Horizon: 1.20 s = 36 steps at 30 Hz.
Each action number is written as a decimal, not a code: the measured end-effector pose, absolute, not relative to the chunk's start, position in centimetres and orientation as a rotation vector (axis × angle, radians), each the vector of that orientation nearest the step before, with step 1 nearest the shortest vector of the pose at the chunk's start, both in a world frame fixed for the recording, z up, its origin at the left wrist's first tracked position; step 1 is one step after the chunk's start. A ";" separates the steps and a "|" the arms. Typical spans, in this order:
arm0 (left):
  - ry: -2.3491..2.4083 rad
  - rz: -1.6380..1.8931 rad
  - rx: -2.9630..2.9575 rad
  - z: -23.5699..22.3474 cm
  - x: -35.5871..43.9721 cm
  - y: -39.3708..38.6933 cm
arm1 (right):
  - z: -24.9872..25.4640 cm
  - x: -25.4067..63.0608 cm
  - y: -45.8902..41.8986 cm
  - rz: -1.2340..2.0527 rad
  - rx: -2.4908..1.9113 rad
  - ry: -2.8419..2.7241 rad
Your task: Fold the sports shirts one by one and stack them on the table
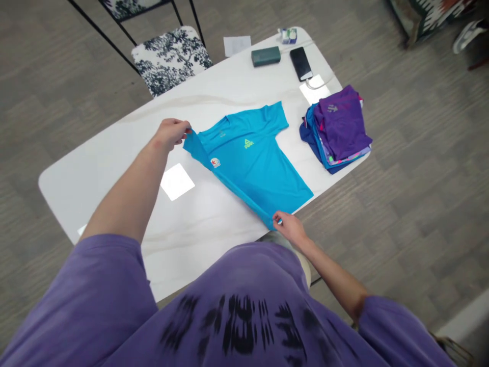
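Note:
A bright blue t-shirt (252, 163) lies flat on the white table (114, 168), chest logo up, with one side folded over along a straight edge. My left hand (171, 133) is closed in a pinch on the shirt's shoulder end of that fold. My right hand (291, 228) pinches the hem corner at the table's near edge. The fold runs in a line between the two hands.
A pile of folded purple and blue garments (338, 130) sits at the table's right end. Behind it lie a black phone (301, 63), a dark green power bank (266, 56), a paper slip (237, 45) and a small packet (288, 35). A patterned chair (170, 58) stands beyond the table.

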<state>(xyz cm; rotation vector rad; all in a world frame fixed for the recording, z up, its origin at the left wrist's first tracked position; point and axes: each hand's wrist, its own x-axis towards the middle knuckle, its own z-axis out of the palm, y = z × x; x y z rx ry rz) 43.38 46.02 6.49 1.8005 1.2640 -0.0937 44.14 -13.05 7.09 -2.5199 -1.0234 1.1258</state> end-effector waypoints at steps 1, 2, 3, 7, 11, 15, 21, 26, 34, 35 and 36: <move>1.254 -0.091 1.780 5.9 46.8 45.8 | 6.5 45.8 -14.0 1.107 -2.535 -0.962; 1.244 -0.085 1.763 5.1 50.0 45.4 | 5.7 47.4 -14.8 1.094 -2.554 -0.902; 1.238 -0.085 1.750 4.1 53.0 44.6 | 4.8 48.9 -15.5 1.081 -2.580 -0.844; 1.229 -0.175 1.918 -0.2 60.9 39.4 | 0.9 53.2 -17.1 0.987 -2.748 -0.696; 1.105 -0.345 2.400 -3.7 62.2 33.6 | -1.7 53.8 -16.9 1.024 -2.779 -0.767; 0.992 -0.493 2.576 -6.0 61.2 30.3 | -3.3 53.1 -16.3 1.177 -2.756 -0.838; 0.881 -0.658 2.796 -6.3 62.3 28.5 | -3.9 53.5 -15.8 1.251 -2.785 -0.831; 0.790 -0.831 2.958 -4.3 69.7 27.5 | -2.7 57.3 -17.8 1.130 -2.744 -0.742; 0.181 -0.477 3.017 -4.6 86.0 21.5 | -2.9 67.2 -26.0 0.898 -2.875 -0.324; 0.140 -0.505 3.010 -4.9 87.1 20.4 | -3.1 67.9 -26.7 0.896 -2.879 -0.306; 0.113 -0.544 3.009 -5.2 88.0 19.3 | -3.4 68.4 -27.2 0.900 -2.880 -0.295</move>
